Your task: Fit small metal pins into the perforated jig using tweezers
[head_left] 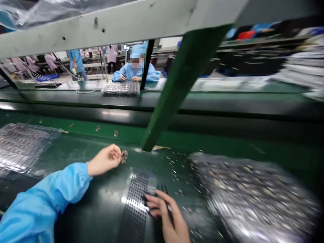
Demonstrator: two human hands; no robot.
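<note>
My left hand [106, 160], in a blue sleeve, is closed in a pinch on a small metal part [124, 156] above the green bench. My right hand [168, 212] holds dark tweezers [170, 212], whose two tips point away from me and stand slightly apart. Just left of the right fingers lies a dark strip with rows of small openings [138, 189]. Whether the right fingers touch the strip I cannot tell. Many tiny bright pieces [174, 168] are scattered on the bench to the right of the strip.
Clear plastic trays with small parts stand at right [253, 192] and left [22, 145]. Several loose metal parts [98, 128] lie along the far ledge. A slanted green post [177, 91] rises ahead, under a pale beam [101, 25]. A co-worker [136, 69] sits across the line.
</note>
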